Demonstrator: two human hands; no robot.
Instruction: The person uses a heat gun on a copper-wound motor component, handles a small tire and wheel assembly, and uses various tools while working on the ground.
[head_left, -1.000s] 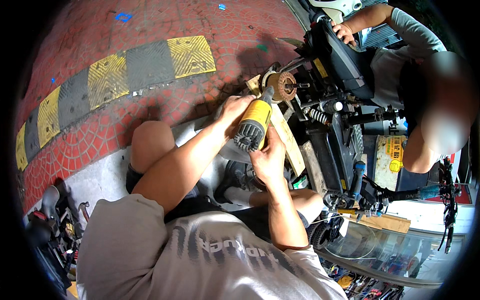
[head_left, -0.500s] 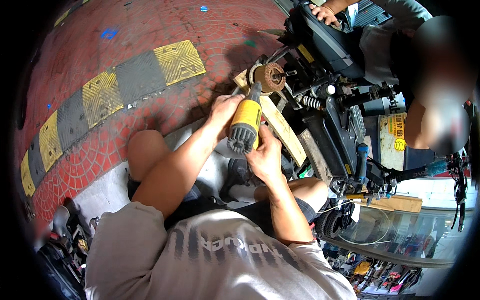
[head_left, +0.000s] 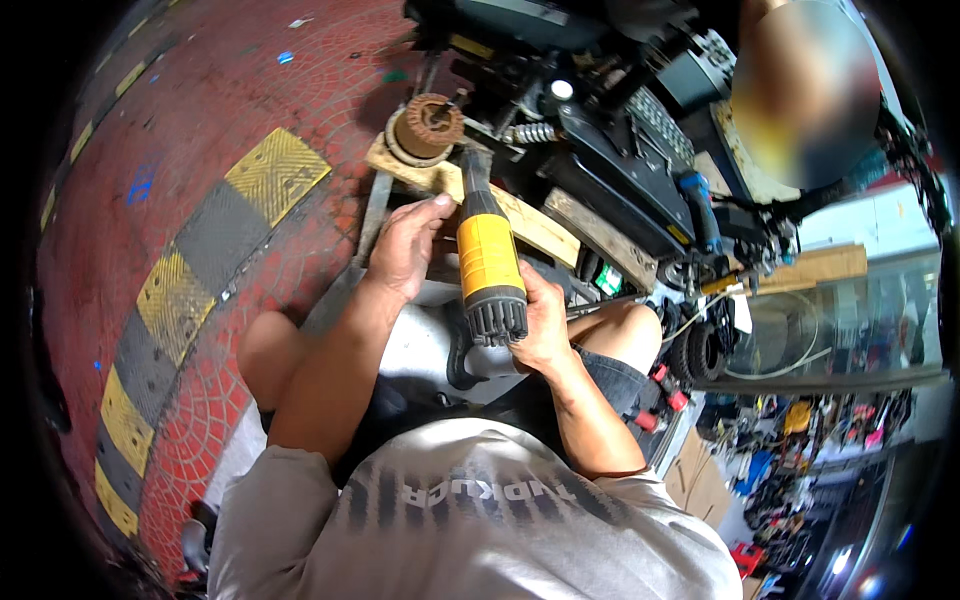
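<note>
The right grip (head_left: 543, 322) grasps the yellow-black power tool (head_left: 487, 255) at its left, the left grip (head_left: 403, 252) is released beside it, and positioning near the cylindrical part (head_left: 420, 138) beyond both appears underway, next requiring steady alignment.

bright light patches the grey shirt (head_left: 480, 540); dark, bent picture edges.

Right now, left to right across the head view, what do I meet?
Yellow-and-grey striped speed bump → left hand → yellow-and-black cylindrical tool → right hand → blue-and-black handheld tool → flat pale wooden board.
</note>
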